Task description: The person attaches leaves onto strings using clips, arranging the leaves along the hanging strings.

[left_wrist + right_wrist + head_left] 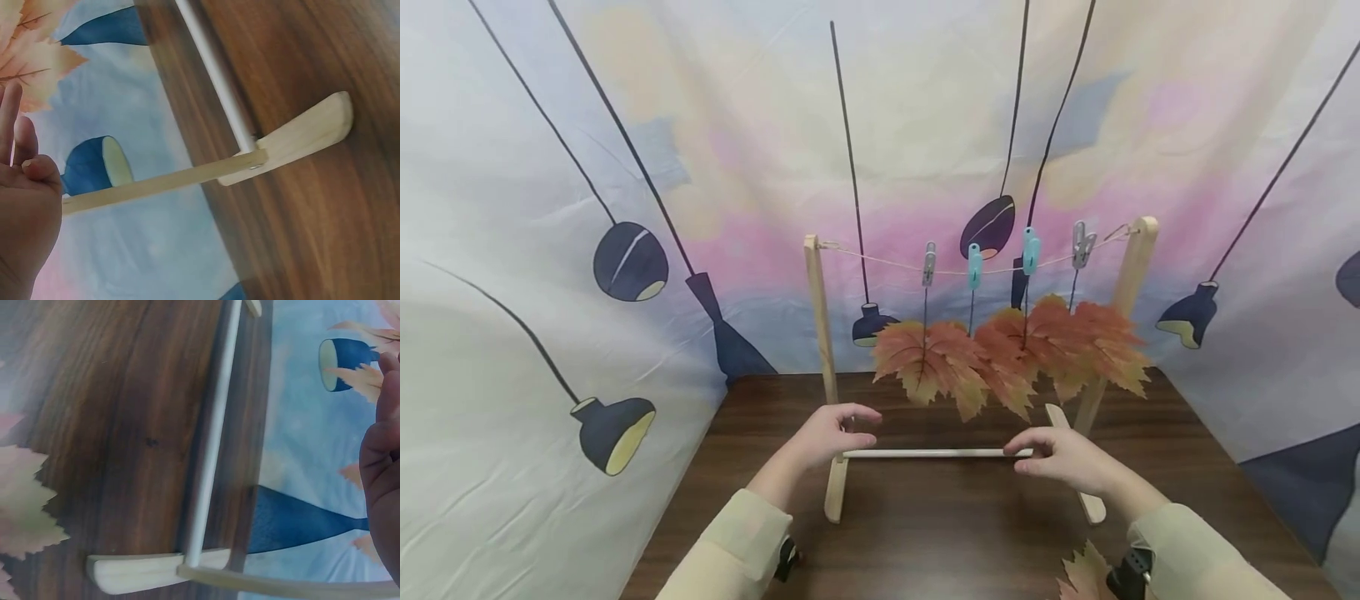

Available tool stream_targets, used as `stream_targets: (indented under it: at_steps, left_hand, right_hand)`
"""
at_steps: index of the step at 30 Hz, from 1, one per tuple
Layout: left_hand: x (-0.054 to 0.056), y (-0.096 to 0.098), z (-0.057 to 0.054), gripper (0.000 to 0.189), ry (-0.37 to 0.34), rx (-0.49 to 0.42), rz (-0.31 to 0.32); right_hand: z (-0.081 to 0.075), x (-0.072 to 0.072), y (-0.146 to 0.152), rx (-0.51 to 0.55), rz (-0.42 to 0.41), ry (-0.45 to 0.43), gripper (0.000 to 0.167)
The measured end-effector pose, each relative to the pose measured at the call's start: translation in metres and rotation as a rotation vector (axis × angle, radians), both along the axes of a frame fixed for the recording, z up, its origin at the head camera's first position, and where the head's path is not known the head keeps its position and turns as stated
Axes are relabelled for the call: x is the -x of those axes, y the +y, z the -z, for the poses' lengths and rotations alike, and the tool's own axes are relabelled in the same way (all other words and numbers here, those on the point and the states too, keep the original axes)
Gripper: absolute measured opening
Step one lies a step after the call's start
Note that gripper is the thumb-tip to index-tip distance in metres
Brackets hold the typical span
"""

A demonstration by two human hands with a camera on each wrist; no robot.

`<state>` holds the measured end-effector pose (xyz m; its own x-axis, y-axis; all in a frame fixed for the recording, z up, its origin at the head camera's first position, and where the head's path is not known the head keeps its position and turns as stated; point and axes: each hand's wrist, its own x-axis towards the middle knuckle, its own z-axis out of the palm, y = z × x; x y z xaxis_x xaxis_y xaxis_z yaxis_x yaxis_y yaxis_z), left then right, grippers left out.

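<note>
A small wooden drying rack stands on the table, with a left post, a right post and a white rod low between them. Along its string, grey clothespins and teal clothespins hold several orange maple leaves by their stems. My left hand is beside the left post, fingers loosely bent and holding nothing. Near the rod's right end, my right hand hovers with relaxed fingers, also holding nothing. In the left wrist view a foot of the rack shows.
Another maple leaf lies on the brown wooden table at the front right, partly beside my right sleeve. Behind the rack hangs a cloth backdrop printed with dark lamps. The rack's right foot points toward me.
</note>
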<state>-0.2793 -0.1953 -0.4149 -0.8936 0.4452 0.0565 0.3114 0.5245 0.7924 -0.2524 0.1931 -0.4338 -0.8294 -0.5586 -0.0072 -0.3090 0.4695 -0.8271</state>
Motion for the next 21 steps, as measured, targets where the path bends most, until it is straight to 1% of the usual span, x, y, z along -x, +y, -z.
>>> stream_targets:
  at_steps: [3,10,12,17,21]
  left_hand:
    - [-0.004,-0.004,0.009,0.029,-0.008,0.005,-0.011]
    - [-0.011,-0.015,0.039,0.028,-0.050,-0.015,-0.053]
    - [-0.015,-0.018,0.044,0.026,-0.061,-0.021,-0.061]
    - [-0.023,-0.026,0.050,0.027,-0.074,-0.030,-0.080]
    - [-0.028,-0.033,0.058,0.028,-0.060,0.000,-0.095]
  right_hand:
    - [0.009,-0.005,0.006,0.003,-0.023,-0.010,0.025]
    - [0.030,-0.013,0.018,0.000,-0.071,-0.025,0.020]
    - [0.035,-0.015,0.022,-0.002,-0.088,-0.036,0.017]
    - [0.046,-0.021,0.031,0.034,-0.136,-0.100,0.017]
    - [0.051,-0.025,0.038,0.039,-0.143,-0.120,0.016]
